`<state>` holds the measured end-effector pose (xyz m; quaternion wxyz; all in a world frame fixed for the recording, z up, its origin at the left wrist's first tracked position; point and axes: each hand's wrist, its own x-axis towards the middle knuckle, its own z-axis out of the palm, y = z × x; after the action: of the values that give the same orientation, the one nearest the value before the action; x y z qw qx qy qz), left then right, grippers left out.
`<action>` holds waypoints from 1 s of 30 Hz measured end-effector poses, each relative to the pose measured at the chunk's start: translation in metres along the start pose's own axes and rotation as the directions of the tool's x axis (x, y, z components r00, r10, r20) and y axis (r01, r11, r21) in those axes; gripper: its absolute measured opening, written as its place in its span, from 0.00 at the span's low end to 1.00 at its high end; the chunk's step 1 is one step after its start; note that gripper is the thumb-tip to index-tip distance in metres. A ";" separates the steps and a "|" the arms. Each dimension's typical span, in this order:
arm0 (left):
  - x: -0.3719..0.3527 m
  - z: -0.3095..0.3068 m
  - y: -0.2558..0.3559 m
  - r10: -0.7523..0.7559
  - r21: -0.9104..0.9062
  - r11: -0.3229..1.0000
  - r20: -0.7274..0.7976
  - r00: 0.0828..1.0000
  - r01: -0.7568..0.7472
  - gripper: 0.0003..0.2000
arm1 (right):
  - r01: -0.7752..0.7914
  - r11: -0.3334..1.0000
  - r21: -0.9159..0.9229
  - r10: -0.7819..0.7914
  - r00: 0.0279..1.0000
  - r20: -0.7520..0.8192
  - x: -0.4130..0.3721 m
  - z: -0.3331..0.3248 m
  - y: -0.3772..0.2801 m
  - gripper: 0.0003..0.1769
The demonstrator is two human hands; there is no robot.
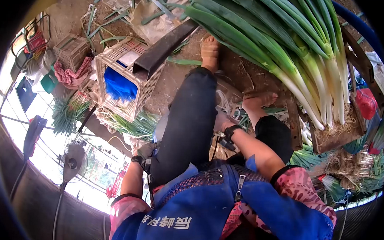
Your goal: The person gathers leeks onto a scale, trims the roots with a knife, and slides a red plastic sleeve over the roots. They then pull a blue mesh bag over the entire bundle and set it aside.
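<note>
I sit on the dirt ground with both legs in dark trousers stretched out and my feet bare. My left hand (145,151), in a grey glove with a dark band at the wrist, rests beside my left thigh, half hidden by the leg. My right hand (222,121), with a black wrist strap, reaches between my knees next to a bundle of white strings (224,103); the left leg hides its fingers. A big pile of leeks (289,51) lies on a wooden pallet (337,137) just beyond my right foot (259,99).
A white plastic crate (117,69) with a blue cloth inside stands on the left, and a dark metal beam (163,48) leans across it. Leek trimmings (131,125) and roots (348,167) litter the ground. A fan (73,161) and a wire fence are at lower left.
</note>
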<state>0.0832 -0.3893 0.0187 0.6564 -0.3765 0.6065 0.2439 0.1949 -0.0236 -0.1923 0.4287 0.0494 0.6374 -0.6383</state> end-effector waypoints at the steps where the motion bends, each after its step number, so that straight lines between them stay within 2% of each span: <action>1: 0.011 -0.017 -0.026 -0.011 -0.175 0.985 -0.016 1.000 0.008 0.11 | -0.010 0.999 -0.031 0.009 1.000 -0.023 0.001 0.003 0.000 0.37; 3: 0.019 -0.040 -0.057 -0.039 -0.385 0.922 -0.013 0.999 0.031 0.11 | -0.032 0.999 -0.026 0.028 0.990 -0.139 -0.010 0.030 -0.013 0.34; 6: 0.004 -0.021 -0.037 -0.035 -0.241 0.970 -0.020 0.999 0.029 0.10 | -0.068 0.997 -0.038 0.052 0.946 -0.319 -0.027 0.056 -0.014 0.29; 7: 0.005 -0.018 -0.034 0.027 0.130 0.991 -0.068 0.997 -0.018 0.10 | 0.016 0.993 -0.115 -0.045 0.966 -0.256 -0.025 0.062 -0.011 0.27; 8: -0.001 -0.018 -0.032 0.194 0.410 0.891 0.048 0.980 -0.197 0.10 | 0.107 0.977 -0.185 -0.142 0.973 -0.183 -0.020 0.068 -0.007 0.25; 9: -0.018 0.007 0.012 0.118 0.351 0.928 0.033 0.992 -0.122 0.10 | 0.174 0.963 -0.205 -0.206 0.968 -0.144 -0.019 0.067 -0.008 0.23; 12: -0.022 0.013 0.020 -0.042 0.412 0.911 0.028 0.999 0.026 0.13 | 0.323 0.931 -0.172 -0.343 0.933 -0.106 -0.023 0.030 -0.024 0.18; 14: -0.018 0.006 0.008 -0.072 0.424 0.905 0.046 0.996 0.046 0.13 | 0.028 0.973 -0.228 -0.010 0.997 0.077 -0.028 0.003 -0.029 0.23; 15: -0.016 0.003 0.000 -0.080 0.427 0.903 0.050 0.996 0.051 0.13 | -0.114 0.954 -0.276 0.163 0.974 0.160 -0.033 -0.007 -0.031 0.26; 18: -0.005 -0.009 -0.014 -0.051 0.430 0.902 0.044 0.998 0.027 0.13 | -0.308 0.935 -0.177 0.289 0.949 -0.126 -0.046 -0.041 -0.024 0.27; 21: 0.021 -0.023 -0.017 0.049 0.416 0.907 0.033 0.998 -0.058 0.14 | -0.255 0.940 -0.226 0.212 0.957 -0.198 -0.040 -0.024 0.013 0.27; 22: 0.037 -0.030 -0.015 0.085 0.369 0.925 0.021 0.996 -0.087 0.14 | -0.256 0.943 -0.211 0.222 0.960 -0.171 -0.041 -0.030 0.013 0.26; 23: 0.053 -0.037 -0.013 0.106 0.299 0.949 0.002 0.994 -0.101 0.15 | -0.258 0.946 -0.196 0.231 0.961 -0.149 -0.042 -0.037 0.015 0.25; 24: 0.070 -0.040 -0.006 0.077 0.120 0.990 -0.027 0.997 -0.073 0.14 | -0.260 0.948 -0.185 0.239 0.962 -0.128 -0.043 -0.045 0.015 0.24; 25: 0.078 -0.036 0.011 0.115 0.121 0.986 -0.027 0.993 -0.111 0.14 | -0.317 0.932 -0.175 0.317 0.948 -0.030 -0.041 -0.050 0.019 0.28; 26: 0.084 -0.031 0.028 0.158 0.121 0.981 -0.029 0.987 -0.154 0.15 | -0.301 0.926 -0.228 0.313 0.949 0.022 -0.040 -0.051 0.024 0.28; 28: 0.102 -0.029 0.054 0.202 0.051 0.979 -0.076 0.976 -0.199 0.15 | -0.231 0.910 -0.345 0.286 0.951 0.116 -0.028 -0.054 0.039 0.26; 30: 0.122 -0.029 0.073 0.190 -0.103 0.973 -0.137 0.972 -0.205 0.16 | -0.099 0.923 -0.372 0.226 0.922 0.316 -0.010 -0.076 0.051 0.24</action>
<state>0.0260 -0.3855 -0.1147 0.5664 -0.3664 0.6659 0.3186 0.1955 0.0549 -0.2393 0.5901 -0.0893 0.6467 -0.4750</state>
